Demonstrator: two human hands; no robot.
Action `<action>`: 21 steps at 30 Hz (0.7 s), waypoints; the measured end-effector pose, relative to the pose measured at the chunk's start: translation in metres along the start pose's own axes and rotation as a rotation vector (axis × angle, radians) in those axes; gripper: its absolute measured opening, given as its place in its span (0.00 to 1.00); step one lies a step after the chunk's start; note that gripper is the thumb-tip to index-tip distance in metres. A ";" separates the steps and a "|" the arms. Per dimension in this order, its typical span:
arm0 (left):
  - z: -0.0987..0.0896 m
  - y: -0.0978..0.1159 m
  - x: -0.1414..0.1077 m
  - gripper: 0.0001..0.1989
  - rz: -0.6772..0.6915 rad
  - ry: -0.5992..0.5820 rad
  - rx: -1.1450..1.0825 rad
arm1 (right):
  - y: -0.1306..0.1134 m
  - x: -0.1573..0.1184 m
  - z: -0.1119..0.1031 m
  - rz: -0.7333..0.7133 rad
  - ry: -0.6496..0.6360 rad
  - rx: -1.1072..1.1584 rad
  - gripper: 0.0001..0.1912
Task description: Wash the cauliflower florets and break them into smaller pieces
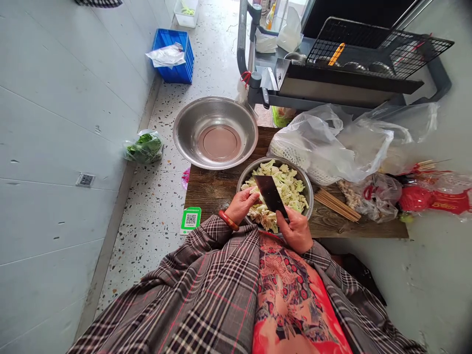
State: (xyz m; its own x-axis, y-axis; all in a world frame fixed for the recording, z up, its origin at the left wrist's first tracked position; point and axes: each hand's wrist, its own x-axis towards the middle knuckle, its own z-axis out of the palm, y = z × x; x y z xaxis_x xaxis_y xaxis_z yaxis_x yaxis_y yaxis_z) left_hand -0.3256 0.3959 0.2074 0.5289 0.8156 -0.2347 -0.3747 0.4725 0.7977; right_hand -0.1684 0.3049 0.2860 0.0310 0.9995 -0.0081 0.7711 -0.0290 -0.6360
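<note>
My right hand (296, 229) is wrapped round the handle of a dark, broad-bladed cleaver (271, 195), whose blade points up and left over the bowl. My left hand (241, 204), with a reddish bangle at the wrist, pinches a pale piece of cauliflower (253, 191) beside the blade. Beneath both hands a metal bowl (310, 201) holds many cut cauliflower florets (295, 189). The blade hides part of the florets. At the back left, a large metal basin (180, 129) with nothing in it overlaps the table's edge.
Plastic bags (317, 142) and wooden skewers (337, 204) lie right of the bowl on the wooden table (206, 189). A green QR card (191, 220) is at the left corner. Behind stands a cart with a wire rack (354, 37). Bagged greens (144, 147) and a blue crate (175, 69) are on the floor.
</note>
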 end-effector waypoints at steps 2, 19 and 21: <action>0.001 -0.003 0.000 0.23 -0.011 0.022 -0.016 | -0.001 0.000 0.002 -0.021 0.019 -0.031 0.17; -0.004 -0.015 -0.005 0.23 -0.039 0.021 0.051 | 0.000 0.006 0.020 -0.041 -0.016 -0.117 0.18; -0.006 -0.020 -0.004 0.24 -0.048 0.021 0.057 | 0.001 0.007 0.023 -0.031 -0.013 -0.108 0.18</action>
State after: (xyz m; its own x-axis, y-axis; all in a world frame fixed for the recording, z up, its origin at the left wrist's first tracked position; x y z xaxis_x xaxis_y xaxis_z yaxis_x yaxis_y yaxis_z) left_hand -0.3250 0.3852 0.1889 0.5289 0.7997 -0.2841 -0.3055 0.4917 0.8154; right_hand -0.1818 0.3122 0.2675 -0.0015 1.0000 -0.0003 0.8354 0.0011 -0.5497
